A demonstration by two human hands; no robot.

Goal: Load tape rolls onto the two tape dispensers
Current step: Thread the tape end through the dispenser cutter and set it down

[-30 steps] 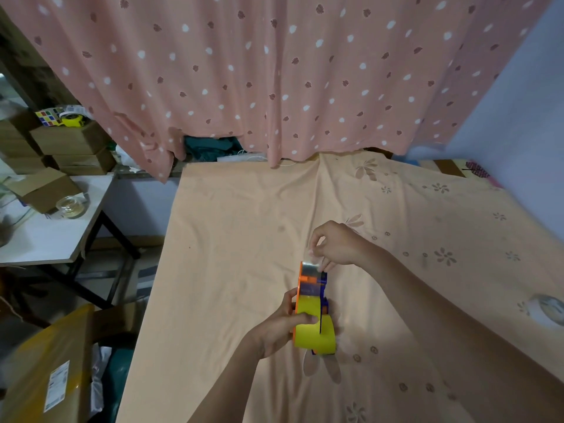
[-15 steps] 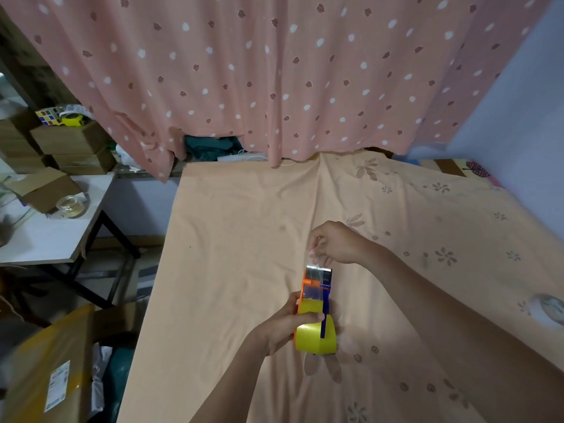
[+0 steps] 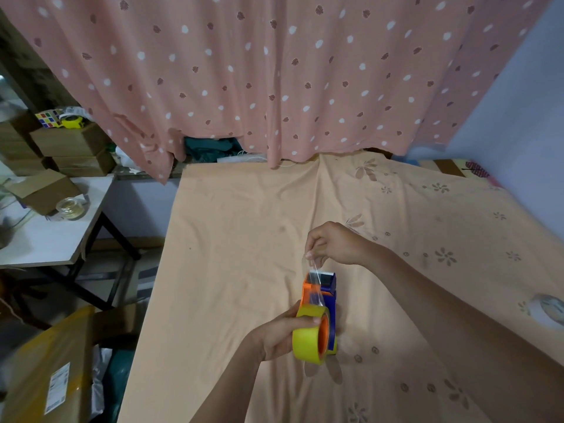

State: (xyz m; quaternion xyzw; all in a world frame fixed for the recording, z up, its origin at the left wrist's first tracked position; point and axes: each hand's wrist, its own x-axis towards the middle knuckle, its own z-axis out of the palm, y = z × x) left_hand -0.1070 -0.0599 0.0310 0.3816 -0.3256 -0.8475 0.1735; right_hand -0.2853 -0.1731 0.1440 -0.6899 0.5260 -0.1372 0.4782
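**A:** Starting at the left: the left hand (image 3: 282, 335) wraps its fingers round the yellow roll (image 3: 308, 335), which sits on the dispenser (image 3: 325, 303). Both are held up over the sheet (image 3: 238, 270), not resting on it.

**B:** So the grip takes roll and frame together?

**A:** It looks that way; the thumb lies across the roll's face and the fingers curl behind. I judge that the sound place to hold, since the core is stiff and the plastic frame is light and rigid, so one hand carries them easily.

**B:** And further right?

**A:** The right hand (image 3: 334, 244) pinches the free end of the tape (image 3: 316, 277) between thumb and fingertips, just above the cutter end of the dispenser. The strip runs from the roll up past the blade to that pinch.

**B:** How will the strip behave?

**A:** Thin, clear, limp and sticky on one side, I would say. It will likely cling to skin or fold onto itself if it slackens, so hold the very tip and keep it taut. The toothed blade is the part to keep fingers off.

**B:** Anything at the far right?

**A:** A clear roll (image 3: 546, 309) lies flat on the sheet near the edge, well apart from both hands. Glossy and slippery, I expect; best lifted by the rim or through the core. A second dispenser I cannot see.
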